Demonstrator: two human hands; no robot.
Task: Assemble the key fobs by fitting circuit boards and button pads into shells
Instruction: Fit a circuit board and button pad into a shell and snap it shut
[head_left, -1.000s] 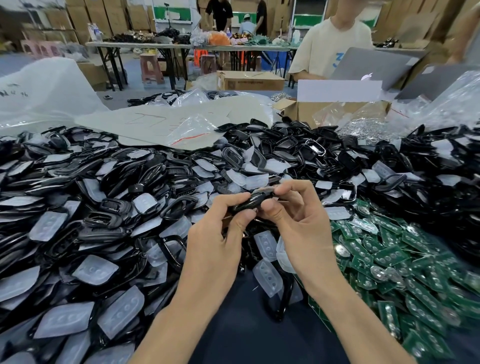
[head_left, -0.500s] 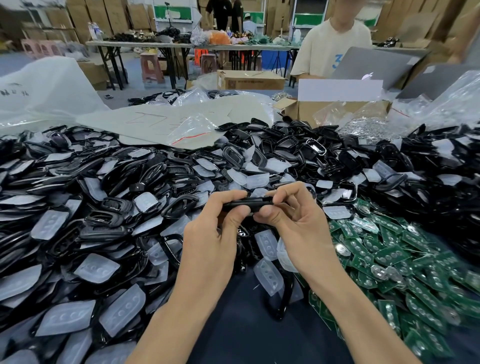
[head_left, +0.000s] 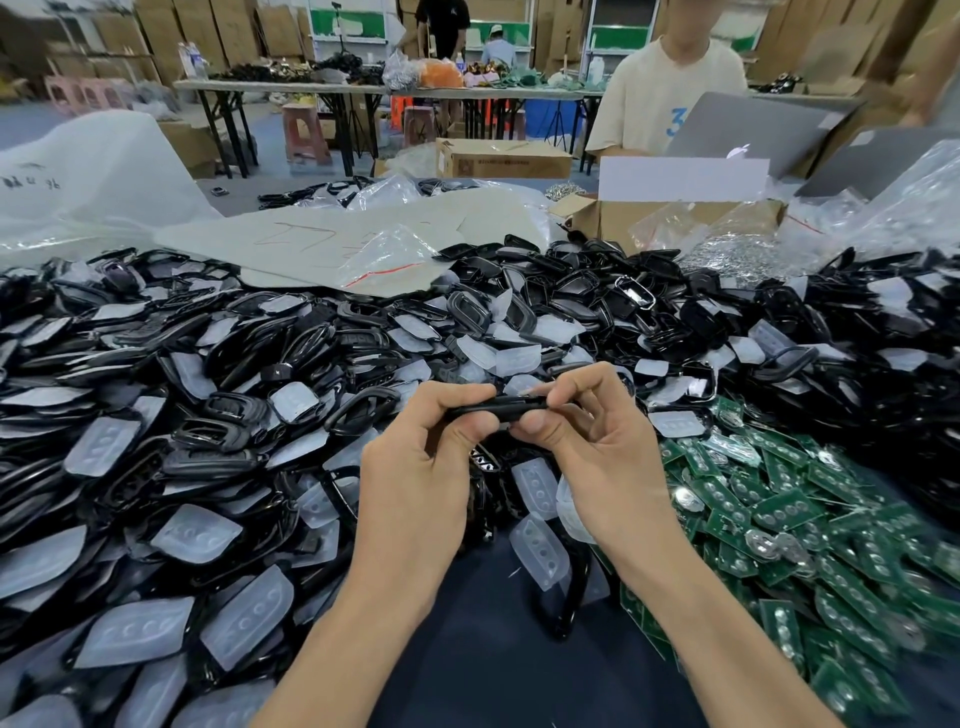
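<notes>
A black key fob shell (head_left: 498, 407) is held edge-on above the table, level and seen from its thin side. My left hand (head_left: 421, 467) pinches its left end between thumb and forefinger. My right hand (head_left: 597, 447) pinches its right end the same way, thumb below and fingers curled over the top. A big heap of black shells (head_left: 218, 415) mixed with translucent button pads (head_left: 197, 532) covers the left and far side. Green circuit boards (head_left: 779, 509) lie in a pile at the right. What is inside the held shell is hidden.
Dark blue table cloth (head_left: 467, 649) shows between my forearms, with loose pads (head_left: 537, 548) on it. Plastic bags (head_left: 389, 254) and a cardboard sheet lie behind the heap. An open carton (head_left: 675, 218) stands at the back right, and a person in a pale shirt (head_left: 670, 78) sits beyond it.
The shell has turned from tilted to level and edge-on between my fingers. Both hands stayed in nearly the same place, with the fingertips shifting along the shell's edges.
</notes>
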